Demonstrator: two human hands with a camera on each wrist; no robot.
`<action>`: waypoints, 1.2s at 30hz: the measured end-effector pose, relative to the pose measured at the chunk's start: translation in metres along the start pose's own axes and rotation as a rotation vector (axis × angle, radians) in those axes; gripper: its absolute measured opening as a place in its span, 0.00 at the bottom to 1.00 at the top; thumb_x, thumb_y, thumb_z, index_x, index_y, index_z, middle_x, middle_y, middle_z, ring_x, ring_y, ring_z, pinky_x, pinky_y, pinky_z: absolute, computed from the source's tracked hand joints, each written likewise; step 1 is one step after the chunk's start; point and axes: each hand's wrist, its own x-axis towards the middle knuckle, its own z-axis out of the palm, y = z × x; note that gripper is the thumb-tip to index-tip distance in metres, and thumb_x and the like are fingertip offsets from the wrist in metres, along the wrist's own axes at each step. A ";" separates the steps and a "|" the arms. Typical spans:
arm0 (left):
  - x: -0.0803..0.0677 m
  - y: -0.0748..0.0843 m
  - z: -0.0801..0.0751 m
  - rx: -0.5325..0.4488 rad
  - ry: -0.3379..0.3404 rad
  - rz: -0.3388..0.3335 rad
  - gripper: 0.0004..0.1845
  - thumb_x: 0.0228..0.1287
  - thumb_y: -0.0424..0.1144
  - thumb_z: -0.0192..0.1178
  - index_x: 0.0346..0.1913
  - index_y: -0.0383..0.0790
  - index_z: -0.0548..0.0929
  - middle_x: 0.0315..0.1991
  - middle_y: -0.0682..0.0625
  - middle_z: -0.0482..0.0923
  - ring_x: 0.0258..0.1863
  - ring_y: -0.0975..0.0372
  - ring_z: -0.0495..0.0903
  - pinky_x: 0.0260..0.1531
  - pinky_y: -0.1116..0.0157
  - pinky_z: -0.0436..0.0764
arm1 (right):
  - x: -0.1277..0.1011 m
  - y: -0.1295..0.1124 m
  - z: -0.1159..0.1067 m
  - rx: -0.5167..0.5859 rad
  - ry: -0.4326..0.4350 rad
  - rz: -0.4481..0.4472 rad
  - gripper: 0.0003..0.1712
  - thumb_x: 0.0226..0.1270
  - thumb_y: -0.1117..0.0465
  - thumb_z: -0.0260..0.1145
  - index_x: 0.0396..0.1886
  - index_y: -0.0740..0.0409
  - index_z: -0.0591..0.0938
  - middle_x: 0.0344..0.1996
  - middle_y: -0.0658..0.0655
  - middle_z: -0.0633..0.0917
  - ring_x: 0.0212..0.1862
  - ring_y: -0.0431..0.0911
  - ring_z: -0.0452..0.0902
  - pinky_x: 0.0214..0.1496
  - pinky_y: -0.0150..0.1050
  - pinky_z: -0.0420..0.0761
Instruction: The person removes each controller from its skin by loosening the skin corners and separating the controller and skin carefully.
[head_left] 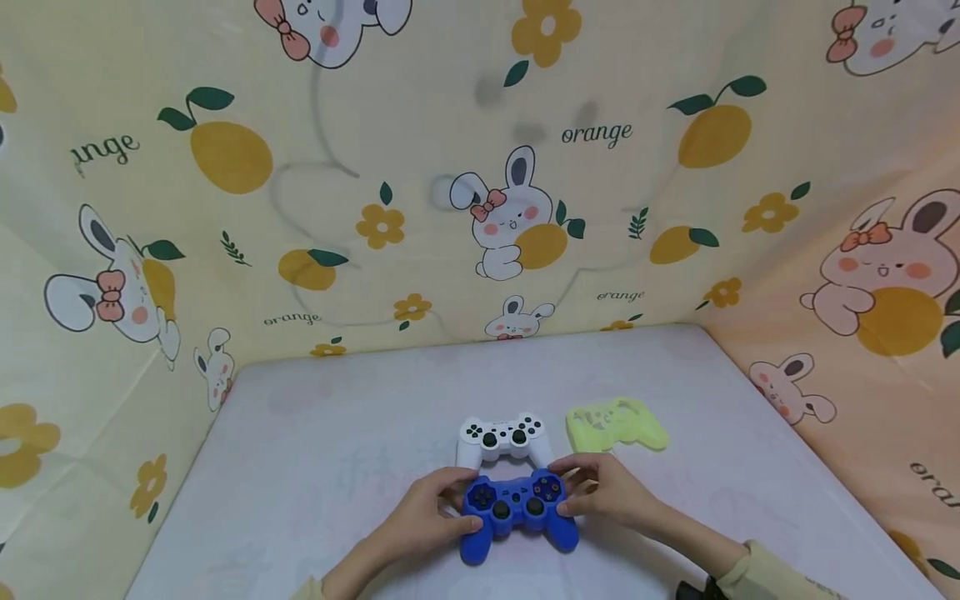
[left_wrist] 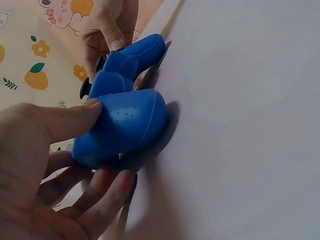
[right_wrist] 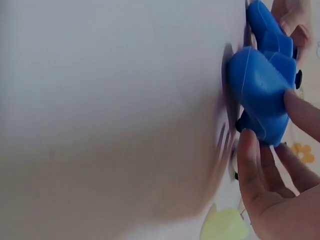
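Observation:
A blue game controller (head_left: 517,508) lies on the pale table near the front edge, and both hands hold it by its ends. My left hand (head_left: 450,502) grips the left handle, thumb on top (left_wrist: 75,117) and fingers curled beneath (left_wrist: 100,195). My right hand (head_left: 579,490) grips the right handle the same way, with its thumb (right_wrist: 302,112) on the blue shell (right_wrist: 262,95). In the left wrist view the controller (left_wrist: 125,120) rests against the table.
A white controller (head_left: 501,437) lies just behind the blue one. A yellow-green soft controller cover (head_left: 617,425) sits to its right, also visible in the right wrist view (right_wrist: 225,225). The table (head_left: 337,433) is walled by patterned cloth with rabbits and oranges (head_left: 225,250).

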 end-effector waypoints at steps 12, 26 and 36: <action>0.003 0.000 0.004 -0.020 -0.010 -0.043 0.34 0.55 0.38 0.74 0.64 0.33 0.74 0.57 0.46 0.76 0.38 0.62 0.81 0.37 0.67 0.82 | 0.008 -0.003 -0.008 -0.066 -0.099 0.001 0.33 0.50 0.62 0.80 0.58 0.59 0.81 0.52 0.54 0.82 0.51 0.52 0.77 0.49 0.49 0.79; 0.001 0.000 0.008 0.008 0.105 0.264 0.35 0.48 0.23 0.74 0.63 0.32 0.75 0.59 0.45 0.73 0.46 0.55 0.80 0.46 0.62 0.81 | 0.004 -0.002 -0.001 -0.049 0.049 -0.192 0.38 0.40 0.69 0.82 0.57 0.60 0.81 0.53 0.54 0.79 0.47 0.52 0.77 0.44 0.44 0.83; -0.008 0.003 0.008 0.148 0.088 0.586 0.38 0.46 0.23 0.75 0.62 0.30 0.71 0.60 0.41 0.69 0.51 0.53 0.78 0.43 0.65 0.82 | 0.000 -0.012 0.000 -0.097 0.037 -0.402 0.25 0.55 0.62 0.77 0.54 0.54 0.83 0.45 0.58 0.81 0.43 0.48 0.79 0.39 0.43 0.84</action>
